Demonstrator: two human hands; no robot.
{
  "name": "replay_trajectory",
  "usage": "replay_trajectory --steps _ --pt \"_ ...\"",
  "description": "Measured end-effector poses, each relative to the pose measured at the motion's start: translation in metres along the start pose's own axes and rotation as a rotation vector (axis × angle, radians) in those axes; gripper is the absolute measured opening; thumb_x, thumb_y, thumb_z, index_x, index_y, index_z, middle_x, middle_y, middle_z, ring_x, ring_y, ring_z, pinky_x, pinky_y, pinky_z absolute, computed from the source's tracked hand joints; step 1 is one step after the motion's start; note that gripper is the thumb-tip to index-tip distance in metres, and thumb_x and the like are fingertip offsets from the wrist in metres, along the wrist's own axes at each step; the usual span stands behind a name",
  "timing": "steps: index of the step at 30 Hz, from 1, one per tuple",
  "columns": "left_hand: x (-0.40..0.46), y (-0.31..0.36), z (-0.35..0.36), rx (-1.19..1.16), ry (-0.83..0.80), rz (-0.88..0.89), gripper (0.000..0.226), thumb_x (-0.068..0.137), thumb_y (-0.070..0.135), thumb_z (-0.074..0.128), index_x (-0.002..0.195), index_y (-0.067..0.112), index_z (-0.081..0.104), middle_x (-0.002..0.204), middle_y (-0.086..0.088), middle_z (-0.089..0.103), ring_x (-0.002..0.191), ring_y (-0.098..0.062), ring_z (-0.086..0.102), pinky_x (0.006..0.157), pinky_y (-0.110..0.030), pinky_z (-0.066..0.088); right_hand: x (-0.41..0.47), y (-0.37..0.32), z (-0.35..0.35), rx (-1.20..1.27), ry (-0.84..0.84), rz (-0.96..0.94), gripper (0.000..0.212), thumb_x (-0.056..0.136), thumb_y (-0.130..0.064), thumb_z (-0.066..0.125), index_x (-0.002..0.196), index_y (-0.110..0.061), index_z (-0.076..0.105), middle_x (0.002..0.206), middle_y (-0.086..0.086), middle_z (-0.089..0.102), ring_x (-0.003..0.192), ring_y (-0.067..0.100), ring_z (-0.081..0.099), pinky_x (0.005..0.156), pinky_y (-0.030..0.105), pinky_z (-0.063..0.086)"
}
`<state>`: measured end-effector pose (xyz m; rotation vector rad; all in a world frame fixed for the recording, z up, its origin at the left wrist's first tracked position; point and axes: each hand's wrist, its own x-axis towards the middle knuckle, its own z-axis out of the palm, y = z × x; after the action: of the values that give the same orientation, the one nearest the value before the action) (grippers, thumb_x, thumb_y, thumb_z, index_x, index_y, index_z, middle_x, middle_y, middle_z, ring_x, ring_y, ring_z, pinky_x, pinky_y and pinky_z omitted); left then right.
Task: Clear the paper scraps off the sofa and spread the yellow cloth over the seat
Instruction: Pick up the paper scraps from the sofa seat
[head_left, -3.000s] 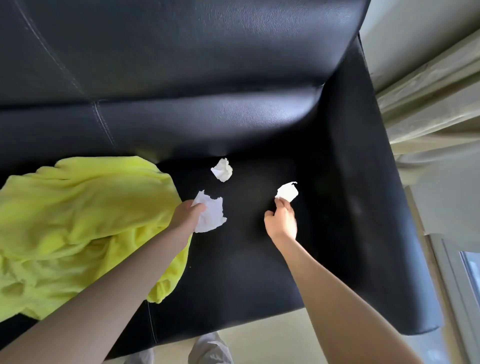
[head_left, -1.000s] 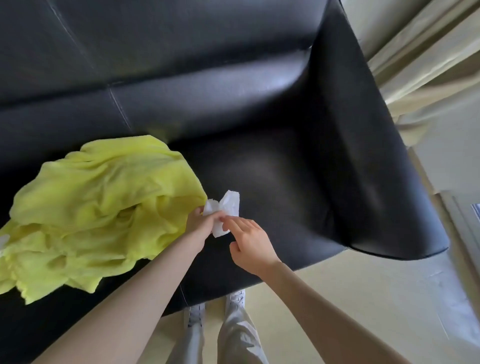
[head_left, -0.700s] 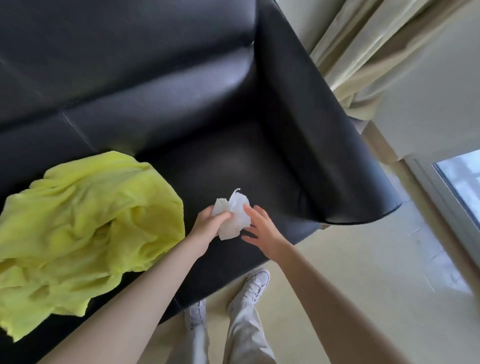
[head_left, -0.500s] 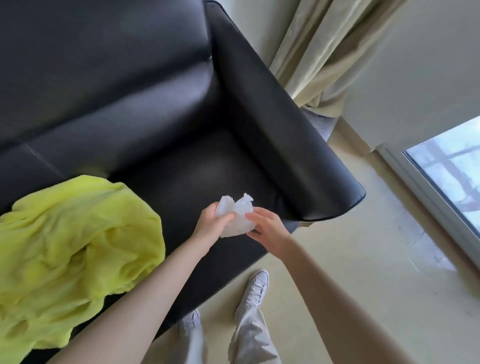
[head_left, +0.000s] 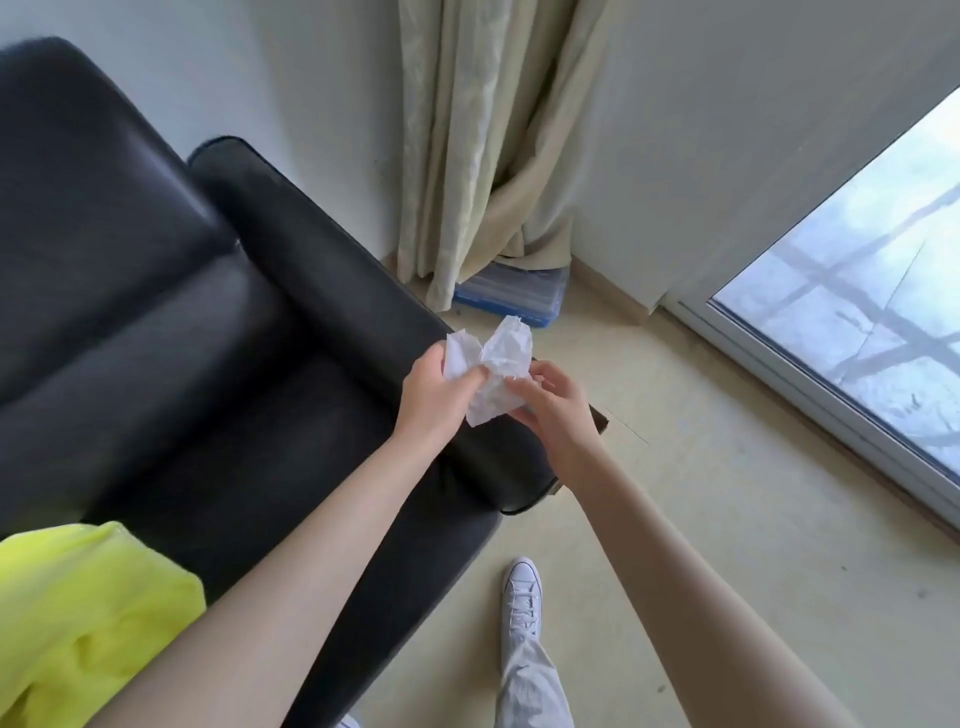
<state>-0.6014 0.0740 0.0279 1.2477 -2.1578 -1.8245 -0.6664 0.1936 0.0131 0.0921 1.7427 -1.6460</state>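
A bundle of crumpled white paper scraps (head_left: 496, 364) sits between both hands, above the right armrest of the black leather sofa (head_left: 208, 338). My left hand (head_left: 434, 392) grips the bundle from the left, thumb curled over it. My right hand (head_left: 553, 402) holds it from the right with bent fingers. The yellow cloth (head_left: 78, 618) lies bunched on the sofa seat at the lower left, partly cut off by the frame edge. No loose scraps show on the visible part of the seat.
A beige curtain (head_left: 488, 145) hangs in the corner behind the armrest, with a blue plastic box (head_left: 511, 299) at its foot. A glass door (head_left: 852, 322) is on the right. Cream floor tiles, my white shoe (head_left: 521, 597) and grey trouser leg lie below.
The view has swung right, away from the seat toward the corner and door. Both hands carried the gathered scraps from over the seat to above the armrest.
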Motion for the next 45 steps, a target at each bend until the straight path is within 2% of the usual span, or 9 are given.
replay_trajectory --steps 6,9,16,22,27,30,36,38,45 --pt "0.042 0.02 0.105 0.22 -0.042 0.009 0.036 0.083 0.031 0.063 0.113 0.012 0.056 0.107 -0.001 0.063 0.097 -0.02 0.061 0.078 -0.032 0.051 0.051 -0.003 -0.091 0.09 0.062 0.168 0.02 0.088 -0.012 0.057 0.107 -0.004 0.058 0.1 0.015 0.061 0.087 0.023 0.063 0.072 0.029 0.055" --pt "0.069 0.009 0.155 0.206 -0.081 -0.169 0.042 0.083 0.027 0.064 0.121 0.014 0.052 0.115 -0.003 0.061 0.101 -0.021 0.06 0.078 -0.03 0.048 0.081 0.013 -0.128 0.08 0.122 0.273 0.019 0.089 -0.01 0.056 0.108 -0.007 0.056 0.095 0.011 0.058 0.084 0.02 0.058 0.079 0.03 0.053" --pt "0.117 -0.053 0.212 0.439 -0.078 -0.436 0.036 0.092 0.021 0.056 0.125 0.008 0.05 0.125 -0.01 0.059 0.111 -0.028 0.059 0.075 -0.027 0.041 0.131 0.072 -0.167 -0.014 0.116 0.496 0.012 0.089 -0.001 0.048 0.086 -0.009 0.056 0.064 0.003 0.042 0.055 0.011 0.038 0.062 0.022 0.038" --pt "0.148 -0.073 0.226 0.647 -0.152 -0.419 0.032 0.091 0.014 0.055 0.122 0.009 0.052 0.123 -0.009 0.06 0.11 -0.027 0.06 0.073 -0.027 0.041 0.164 0.1 -0.17 -0.072 0.169 0.55 0.01 0.091 -0.001 0.051 0.093 -0.008 0.057 0.066 0.003 0.05 0.057 0.011 0.046 0.061 0.021 0.045" --pt "0.16 -0.075 0.225 0.704 -0.111 -0.468 0.049 0.091 0.012 0.056 0.136 0.009 0.038 0.135 -0.013 0.051 0.12 -0.029 0.054 0.092 -0.034 0.048 0.178 0.108 -0.167 -0.196 0.152 0.664 0.013 0.091 -0.01 0.051 0.101 -0.005 0.057 0.088 0.011 0.056 0.064 0.016 0.055 0.065 0.026 0.051" --pt "0.163 -0.071 0.215 0.695 -0.144 -0.459 0.051 0.092 0.013 0.054 0.14 0.01 0.037 0.138 -0.009 0.049 0.12 -0.028 0.054 0.089 -0.032 0.048 0.178 0.108 -0.166 -0.256 0.167 0.641 0.009 0.092 -0.007 0.048 0.097 -0.003 0.054 0.091 0.013 0.054 0.064 0.017 0.055 0.063 0.026 0.05" --pt "0.167 -0.054 0.172 0.637 -0.149 -0.243 0.039 0.094 0.016 0.049 0.133 0.017 0.047 0.136 -0.002 0.053 0.119 -0.023 0.054 0.092 -0.03 0.046 0.177 0.093 -0.149 -0.353 0.117 0.631 0.03 0.095 -0.005 0.042 0.124 -0.001 0.047 0.085 0.01 0.058 0.066 0.017 0.057 0.064 0.026 0.047" --pt "0.161 -0.042 0.148 0.623 -0.097 -0.113 0.033 0.094 0.016 0.049 0.128 0.018 0.051 0.13 0.0 0.057 0.112 -0.021 0.058 0.082 -0.027 0.046 0.174 0.083 -0.128 -0.404 0.09 0.61 0.038 0.096 -0.007 0.042 0.133 0.0 0.043 0.093 0.011 0.061 0.071 0.018 0.059 0.06 0.025 0.045" --pt "0.122 -0.011 0.042 0.55 0.206 0.353 0.023 0.093 0.015 0.052 0.116 0.02 0.054 0.114 0.006 0.061 0.099 -0.012 0.06 0.08 -0.034 0.054 0.17 0.038 -0.037 -0.465 0.071 0.365 0.022 0.096 -0.009 0.044 0.115 -0.005 0.055 0.081 0.008 0.064 0.065 0.016 0.06 0.05 0.022 0.045"
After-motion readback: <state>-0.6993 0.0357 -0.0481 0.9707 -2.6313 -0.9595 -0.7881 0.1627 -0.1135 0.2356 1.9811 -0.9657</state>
